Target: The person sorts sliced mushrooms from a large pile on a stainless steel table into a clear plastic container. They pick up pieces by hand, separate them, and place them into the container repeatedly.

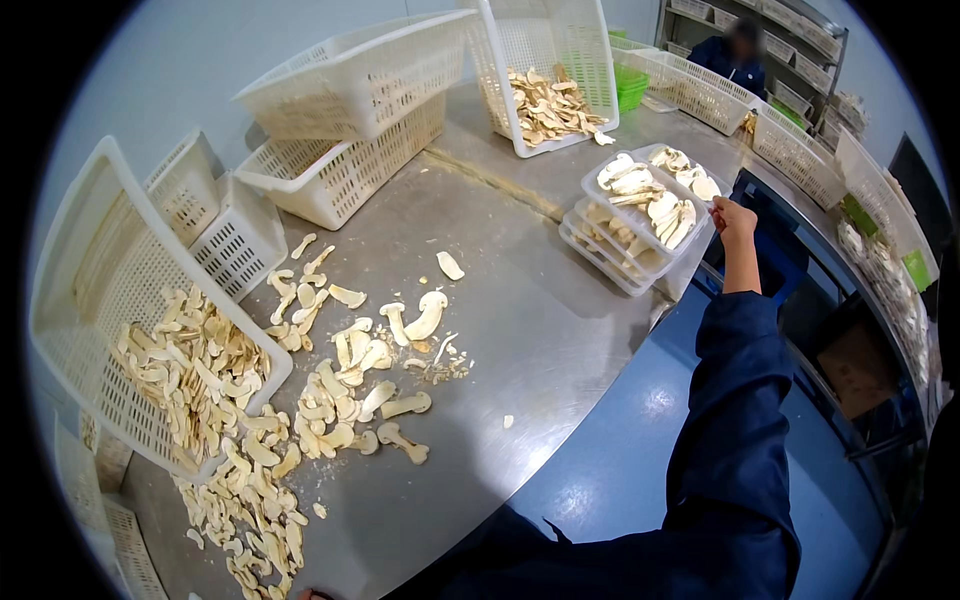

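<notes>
My right hand reaches out at the upper right and pinches the near edge of a clear plastic tray holding mushroom slices. That tray sits beside and partly behind a stack of similar filled clear trays near the table's edge. Of my left hand only a sliver shows at the bottom rim, so its fingers cannot be read. Dried mushroom slices lie loose in the middle left of the steel table, and more spill from a tipped white plastic basket at the left.
Another tipped white basket of dried slices stands at the back. Stacked white baskets and smaller ones line the wall. More baskets run along the right, where a person in dark blue works before shelves. Blue floor lies beyond the table edge.
</notes>
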Action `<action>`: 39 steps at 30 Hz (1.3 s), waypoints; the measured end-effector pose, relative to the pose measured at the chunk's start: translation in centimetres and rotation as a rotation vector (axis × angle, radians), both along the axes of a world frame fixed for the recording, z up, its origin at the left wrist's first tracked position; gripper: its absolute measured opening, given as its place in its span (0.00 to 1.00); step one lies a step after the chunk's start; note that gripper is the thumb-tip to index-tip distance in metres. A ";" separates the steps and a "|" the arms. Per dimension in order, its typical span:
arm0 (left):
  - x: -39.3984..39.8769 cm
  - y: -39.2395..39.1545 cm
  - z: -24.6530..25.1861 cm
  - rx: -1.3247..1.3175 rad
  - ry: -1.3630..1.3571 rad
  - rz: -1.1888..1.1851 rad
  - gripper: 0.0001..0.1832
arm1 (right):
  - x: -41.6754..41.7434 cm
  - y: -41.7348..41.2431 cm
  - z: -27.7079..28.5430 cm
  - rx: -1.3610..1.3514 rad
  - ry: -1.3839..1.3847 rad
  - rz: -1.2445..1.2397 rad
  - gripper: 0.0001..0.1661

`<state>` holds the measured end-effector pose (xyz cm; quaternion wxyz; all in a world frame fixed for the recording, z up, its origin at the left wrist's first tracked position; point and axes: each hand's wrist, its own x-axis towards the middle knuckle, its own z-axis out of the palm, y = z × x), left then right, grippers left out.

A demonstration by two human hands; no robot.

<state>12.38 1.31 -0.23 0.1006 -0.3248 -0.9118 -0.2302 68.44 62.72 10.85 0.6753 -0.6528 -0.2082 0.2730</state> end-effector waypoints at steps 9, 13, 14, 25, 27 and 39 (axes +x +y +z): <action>-1.0 -2.4 -1.6 0.150 0.237 -0.058 0.12 | -4.3 -7.9 2.2 0.183 -0.807 -0.091 0.15; -3.0 -0.4 -4.5 0.401 0.258 -0.043 0.06 | -19.1 -21.7 2.7 0.371 -0.581 0.390 0.12; -2.5 0.2 -3.8 0.441 0.275 -0.035 0.07 | -19.8 -24.5 0.0 0.388 -0.648 0.581 0.10; -2.9 -4.6 -2.0 0.610 -0.012 0.104 0.04 | -33.1 -33.9 -14.7 0.174 -0.126 1.128 0.11; -8.7 -8.7 -0.1 0.523 0.185 0.340 0.07 | -33.2 -33.8 -14.0 0.221 -0.225 1.093 0.11; -30.0 -22.6 1.5 -0.296 -0.098 0.749 0.11 | -35.3 -34.7 -13.4 0.172 -0.354 1.013 0.12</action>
